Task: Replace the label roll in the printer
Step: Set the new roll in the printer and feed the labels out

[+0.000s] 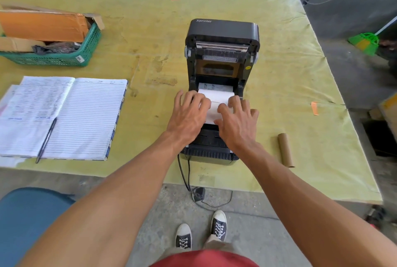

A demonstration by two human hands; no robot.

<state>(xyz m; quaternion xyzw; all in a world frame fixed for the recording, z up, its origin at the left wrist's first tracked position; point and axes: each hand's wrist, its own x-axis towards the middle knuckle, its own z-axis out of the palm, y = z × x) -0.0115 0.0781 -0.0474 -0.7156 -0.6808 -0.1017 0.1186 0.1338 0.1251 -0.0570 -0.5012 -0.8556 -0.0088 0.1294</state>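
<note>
Table (279,51) with a stained yellow-green cover fills most of the view; you stand at its near edge. A blue chair (28,219) sits low on your left.

The black printer (222,30) is mid-table, straight ahead of you. Its lid is swung up and away on the far side, so the bay is open. A cable (182,172) drops from its near end off the table edge to a power adapter (198,194) on the floor.

An open lined notebook (86,116) lies to the left, well apart from the printer. A green basket (64,60) sits behind it at the far left and holds a cardboard box (43,25).

Both your arms reach in over the printer. Your left hand (189,114) is open with fingers spread, laid on the left side of the label roll (216,96). Your right hand (238,122) is also open, its fingers flat on the right side of the paper. Neither hand is wrapped around anything.

The label roll is white and sits inside the open bay. A strip of it comes toward you between the two hands. Whether it is fully seated I cannot tell, because your hands cover its ends.

An empty brown core tube (285,150) lies on the table right of the printer, apart from it. A pen (46,139) rests on the notebook's left page. A small orange scrap (314,108) lies further right.
</note>
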